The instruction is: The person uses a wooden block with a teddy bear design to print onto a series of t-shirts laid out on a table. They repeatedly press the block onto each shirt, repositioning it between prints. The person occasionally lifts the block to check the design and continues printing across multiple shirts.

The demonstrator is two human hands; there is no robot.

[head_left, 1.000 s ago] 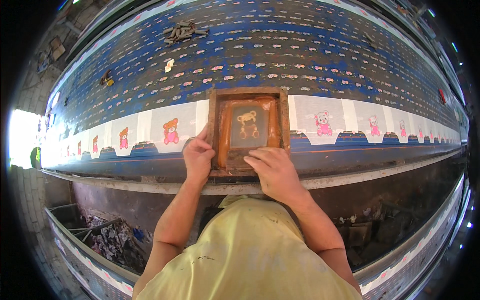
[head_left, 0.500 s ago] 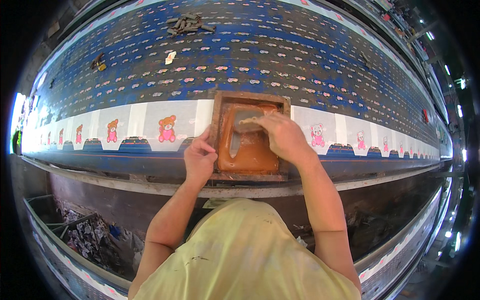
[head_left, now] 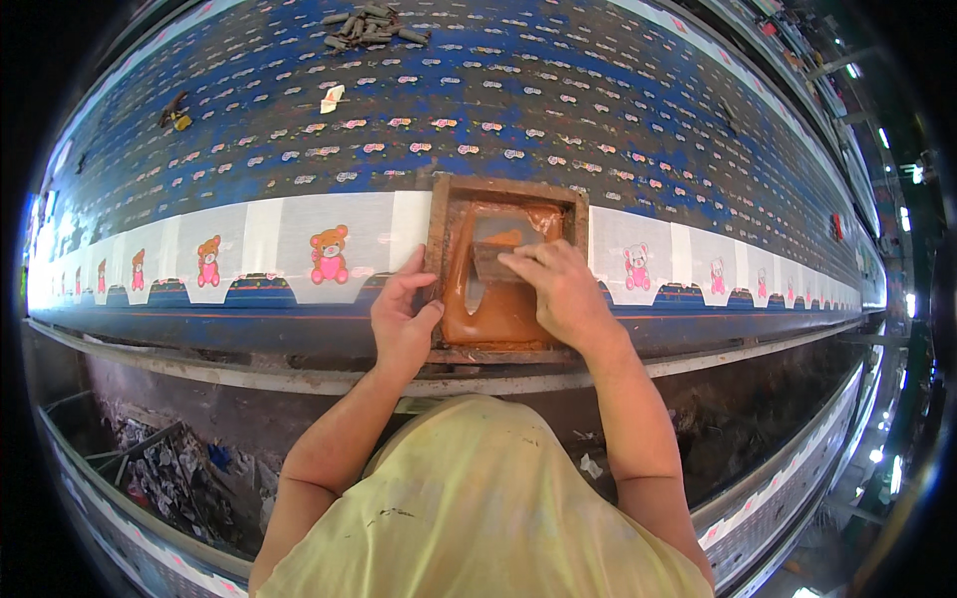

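Observation:
A wooden screen-printing frame [head_left: 506, 185] stands upright-walled on the long table in front of me, with orange-brown ink [head_left: 496, 327] pooled inside. My right hand [head_left: 570, 297] reaches into it, fingers closed on the upper edge of a small brown squeegee [head_left: 490, 263]. The blade's lower side is partly lost against the ink and mesh. Along the outside of the left frame wall lies my left hand [head_left: 401, 317], its fingers apart and touching the wood. White fabric panels run beneath the frame; a brown bear print [head_left: 328, 255] shows left of it, a paler bear outline [head_left: 637, 267] right.
The blue and grey tabletop [head_left: 478, 95] carries rows of small prints. Several grey cylindrical pieces [head_left: 371, 27] lie in a far heap, near a paper scrap [head_left: 332, 98]. A metal rail [head_left: 249, 379] edges the table before me. Rubbish [head_left: 184, 478] fills the gap at lower left.
My right hand has drawn the squeegee a little toward me, and it now stands more upright. The fingers of my left hand have spread along the frame wall. The view has shifted slightly.

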